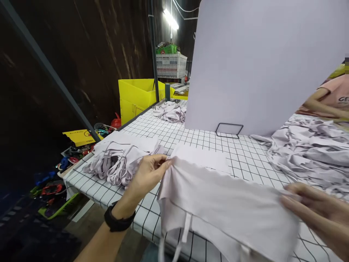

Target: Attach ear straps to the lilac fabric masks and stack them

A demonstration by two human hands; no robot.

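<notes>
My left hand (148, 174), with a black watch on its wrist, pinches the left edge of a pale lilac garment (218, 203). My right hand (313, 205) grips the garment's right edge, its fingers closed over the cloth. The garment is stretched between both hands over the white grid-patterned table (240, 153), and its thin straps hang down off the near edge. A flat folded piece (201, 157) lies just behind it.
A stack of folded lilac garments (120, 160) lies at the left. A loose heap (308, 153) fills the right side, another small heap (170, 111) sits far back. A large white board (261, 62) stands upright. Yellow bin (139, 96) behind. Another person's arm (327, 100) at far right.
</notes>
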